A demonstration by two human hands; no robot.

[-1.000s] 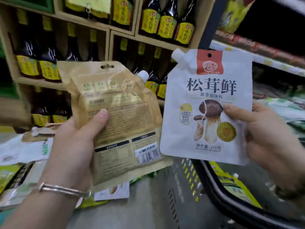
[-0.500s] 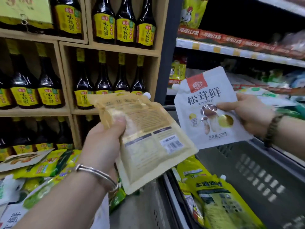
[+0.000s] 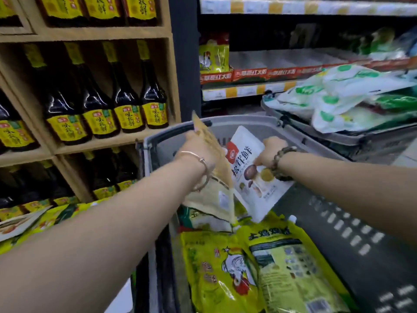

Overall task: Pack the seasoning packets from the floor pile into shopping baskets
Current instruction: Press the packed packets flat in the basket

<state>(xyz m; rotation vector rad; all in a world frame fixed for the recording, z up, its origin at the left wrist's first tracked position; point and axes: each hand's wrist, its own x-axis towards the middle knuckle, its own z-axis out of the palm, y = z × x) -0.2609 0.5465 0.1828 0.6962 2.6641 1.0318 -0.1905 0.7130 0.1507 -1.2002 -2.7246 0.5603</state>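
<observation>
- Reaching out with both arms over the grey shopping basket (image 3: 243, 119), head view; each hand carries one seasoning packet above the basket's far half.
- Left hand (image 3: 196, 151) grips a tan pouch (image 3: 214, 195) by its upper part. The pouch is turned nearly edge-on; the fingers are behind it, so I cannot tell how they lie beyond that they hold it.
- Right hand (image 3: 269, 152) pinches a white mushroom-seasoning pouch (image 3: 255, 188) at its right edge, thumb on the printed face.
- Key relation: both pouches hang below the hands with long axes tilted steeply, tops up and away, bottoms down toward the load. The two pouches overlap, tan in front on the left.
- Lower ends sit just above yellow chicken-seasoning packets (image 3: 225, 267) lying flat in the basket. The tan pouch's bottom looks nearer to them, possibly touching.
- Judgement: the packets are ready to drop and should fall flat on the yellow ones; neither hand looks clearly nearer.
- A second basket (image 3: 352, 140) to the right holds green-and-white bags. More packets (image 3: 33, 218) lie low at left, below shelved sauce bottles (image 3: 126, 102).
</observation>
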